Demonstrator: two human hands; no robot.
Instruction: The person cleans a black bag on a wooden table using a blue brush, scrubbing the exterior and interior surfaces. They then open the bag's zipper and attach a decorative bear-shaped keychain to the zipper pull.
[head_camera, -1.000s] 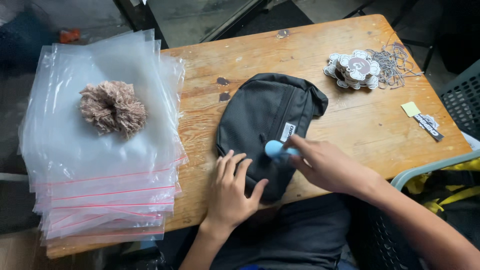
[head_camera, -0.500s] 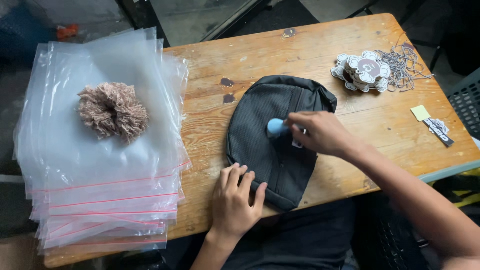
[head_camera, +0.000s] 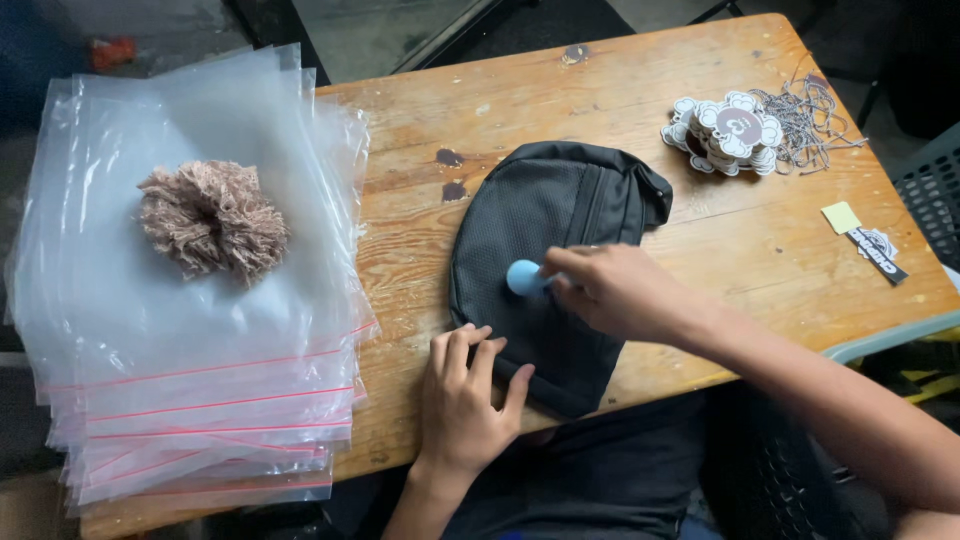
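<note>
A black fabric pouch bag (head_camera: 545, 215) lies on the wooden table (head_camera: 620, 110). My left hand (head_camera: 462, 400) rests flat with fingers apart on the bag's near edge and the table beside it. My right hand (head_camera: 615, 292) is closed around a small light-blue round-ended tool (head_camera: 524, 277) and presses it onto the middle of the bag. Most of the tool is hidden inside my fist.
A stack of clear zip bags with red strips (head_camera: 190, 340) covers the table's left part, with a fluffy beige pom-pom (head_camera: 210, 220) on top. Flower-shaped paper tags (head_camera: 728, 132) with strings (head_camera: 805, 115) lie far right, near a yellow note (head_camera: 841, 216) and a sticker (head_camera: 878, 256).
My right hand has carried the blue tool leftward and toward me across the bag. My left hand has stayed at the bag's near edge.
</note>
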